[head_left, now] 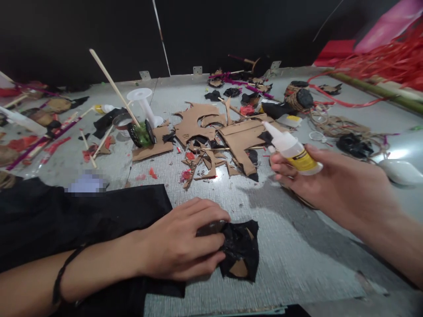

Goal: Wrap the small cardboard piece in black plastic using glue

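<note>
A ragged, roughly square black patch (244,248) lies on the grey table (297,255), its surface wrinkled and shiny, with tan bits showing at the lower edge and the upper right corner. The bottle (299,158) is small and white, with a long tapering nozzle and a yellow label; how full it is cannot be made out. Another yellow-labelled bottle (104,108) lies at the back left, near a white spool (144,105). In front of the spool is a round black-and-green object (142,134) with a pale stick (114,86) rising from it at a slant; what it may contain is unclear. Torn cardboard (238,136) is heaped in the middle of the table. The left hand (185,237) rests palm down with bent, slightly parted fingers, their tips touching the left side of the patch, which extends to the right beyond them; the thumb is hidden, so how firmly it grips cannot be told. The right hand (337,185) is closed around the bottle, holding it tilted above the table, well apart from the patch, nozzle pointing up and left.
</note>
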A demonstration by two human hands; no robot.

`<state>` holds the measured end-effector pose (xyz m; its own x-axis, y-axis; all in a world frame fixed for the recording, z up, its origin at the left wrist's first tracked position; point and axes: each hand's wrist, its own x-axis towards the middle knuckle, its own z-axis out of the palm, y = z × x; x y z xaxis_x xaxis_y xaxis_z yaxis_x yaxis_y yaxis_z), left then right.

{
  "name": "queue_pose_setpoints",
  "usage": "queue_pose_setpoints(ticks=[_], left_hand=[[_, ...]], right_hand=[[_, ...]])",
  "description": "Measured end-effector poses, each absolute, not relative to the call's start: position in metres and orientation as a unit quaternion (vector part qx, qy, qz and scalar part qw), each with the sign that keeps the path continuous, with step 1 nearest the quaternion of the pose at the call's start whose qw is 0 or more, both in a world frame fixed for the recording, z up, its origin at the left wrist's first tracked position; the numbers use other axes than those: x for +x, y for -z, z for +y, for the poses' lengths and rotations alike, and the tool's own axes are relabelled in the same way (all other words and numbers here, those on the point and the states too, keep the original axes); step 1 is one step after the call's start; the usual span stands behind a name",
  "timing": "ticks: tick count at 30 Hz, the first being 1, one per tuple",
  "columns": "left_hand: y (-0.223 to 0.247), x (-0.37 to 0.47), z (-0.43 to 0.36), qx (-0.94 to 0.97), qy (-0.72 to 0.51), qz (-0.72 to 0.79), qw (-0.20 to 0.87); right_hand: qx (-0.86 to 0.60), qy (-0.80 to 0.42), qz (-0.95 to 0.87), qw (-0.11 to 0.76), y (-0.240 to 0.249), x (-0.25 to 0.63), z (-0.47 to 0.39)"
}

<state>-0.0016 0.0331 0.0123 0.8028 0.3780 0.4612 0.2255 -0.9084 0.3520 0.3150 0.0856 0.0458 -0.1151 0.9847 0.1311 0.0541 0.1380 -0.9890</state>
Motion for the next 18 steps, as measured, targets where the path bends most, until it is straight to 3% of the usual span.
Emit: queue_pose_setpoints(ticks=[6, 18], left_hand=[[-0.013, -0.001, 0.033, 0.939, -0.265, 0.163, 0.145], [-0.014, -0.002, 0.032, 0.938, -0.266, 0.161, 0.152]], right_hand=[[-0.454, -0.527, -0.523, 0.492, -0.037, 0.313, 0.077], [-0.513, -0.391, -0.585, 0.491, -0.022, 0.325, 0.097]])
